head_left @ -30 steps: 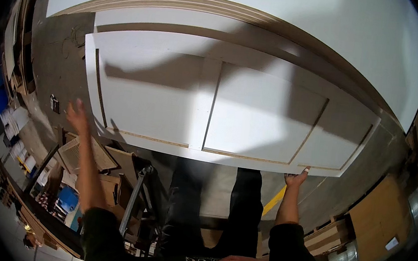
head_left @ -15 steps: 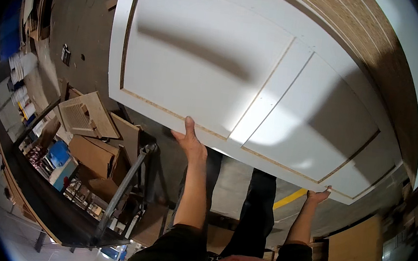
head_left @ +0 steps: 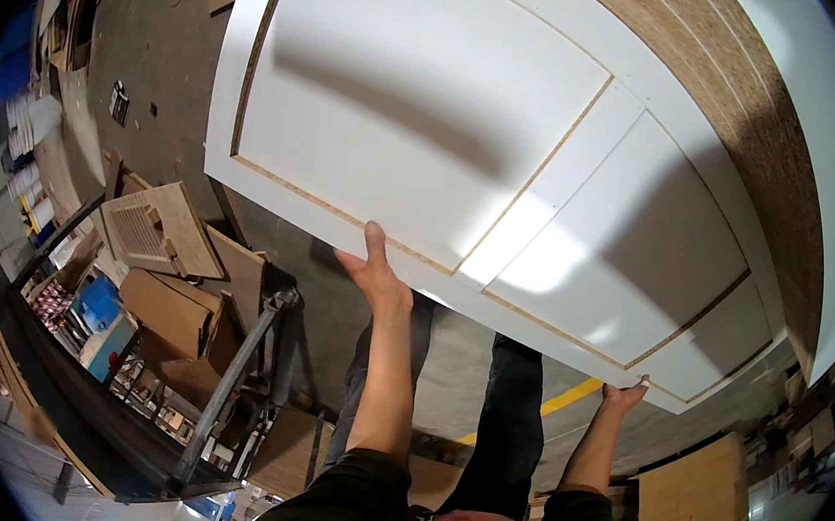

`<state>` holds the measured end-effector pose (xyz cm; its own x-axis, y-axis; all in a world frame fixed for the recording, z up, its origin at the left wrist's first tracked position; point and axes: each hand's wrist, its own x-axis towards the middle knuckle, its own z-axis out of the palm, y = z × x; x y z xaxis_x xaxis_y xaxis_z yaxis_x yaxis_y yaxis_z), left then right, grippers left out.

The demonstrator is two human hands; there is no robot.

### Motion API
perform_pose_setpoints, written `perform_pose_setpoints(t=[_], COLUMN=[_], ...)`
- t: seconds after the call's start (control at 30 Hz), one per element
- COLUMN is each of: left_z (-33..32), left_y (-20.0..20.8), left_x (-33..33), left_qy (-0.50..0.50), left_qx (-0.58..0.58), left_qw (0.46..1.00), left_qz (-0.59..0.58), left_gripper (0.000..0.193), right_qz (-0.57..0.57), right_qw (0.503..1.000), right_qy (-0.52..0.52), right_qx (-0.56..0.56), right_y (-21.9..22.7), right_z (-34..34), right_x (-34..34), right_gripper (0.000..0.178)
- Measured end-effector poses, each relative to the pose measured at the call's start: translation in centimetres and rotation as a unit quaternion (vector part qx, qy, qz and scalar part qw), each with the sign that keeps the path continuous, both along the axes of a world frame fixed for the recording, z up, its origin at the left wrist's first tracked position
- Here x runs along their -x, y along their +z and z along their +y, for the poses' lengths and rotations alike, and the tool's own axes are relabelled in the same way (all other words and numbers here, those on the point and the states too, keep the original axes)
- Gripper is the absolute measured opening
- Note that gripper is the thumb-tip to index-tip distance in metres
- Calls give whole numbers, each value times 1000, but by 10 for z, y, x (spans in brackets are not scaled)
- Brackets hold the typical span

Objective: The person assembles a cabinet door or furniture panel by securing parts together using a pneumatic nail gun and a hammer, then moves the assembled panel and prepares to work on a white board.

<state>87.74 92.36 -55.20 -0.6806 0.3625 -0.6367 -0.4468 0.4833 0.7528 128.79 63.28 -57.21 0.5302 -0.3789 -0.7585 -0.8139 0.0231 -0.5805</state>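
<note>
Panel (head_left: 410, 129): white, with recessed fields bordered by bare brown edges; spreads out beyond both hands, its near edge in their hold, its farther edge running up and off to the right.
Left hand (head_left: 378, 279): half closed about the near edge, thumb lying up on the face, the other fingers mostly hidden beneath it.
Right hand (head_left: 624, 393): curled at the same edge near the panel's right end, thumb on top; fingers underneath, too hidden to tell how far they bend.
Stack of boards (head_left: 790, 206): beyond the right hand, past the panel's far side, layered brown edges showing.
Legs (head_left: 504, 425): in dark trousers, between the two forearms.
Yellow stripe (head_left: 570, 398): on the floor (head_left: 447, 369), just left of the right hand.
Slatted wooden piece (head_left: 164, 226): left of the left hand, well apart.
Cardboard (head_left: 166, 312): left of the left forearm, below that slatted piece.
Metal bar (head_left: 228, 398): slanting, between the cardboard and the left forearm.
Tan sheet (head_left: 691, 498): right of the right forearm, a small white patch on it.
</note>
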Motion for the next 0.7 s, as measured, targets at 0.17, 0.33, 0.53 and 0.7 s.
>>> perform_pose_setpoints(t=[0.17, 0.33, 0.53, 0.7], left_z=[-8, -13, -13, -7], left_y=[-9, -15, -22, -31], left_x=[8, 18, 24, 28], left_qy=[5, -9, -47, -54], left_qx=[9, 9, -31, -25], left_qw=[1000, 1000, 997, 998], left_qz=[2, -18, -56, -19], left_gripper=[73, 70, 61, 57], right_qz=[-20, -78, -62, -24], right_qw=[998, 997, 994, 997], right_qy=[33, 6, -60, -60], right_qx=[-51, -16, -74, 38], right_y=[3, 1, 8, 9], right_z=[-3, 14, 23, 47], right_x=[12, 32, 33, 30], right_gripper=[56, 55, 54, 63])
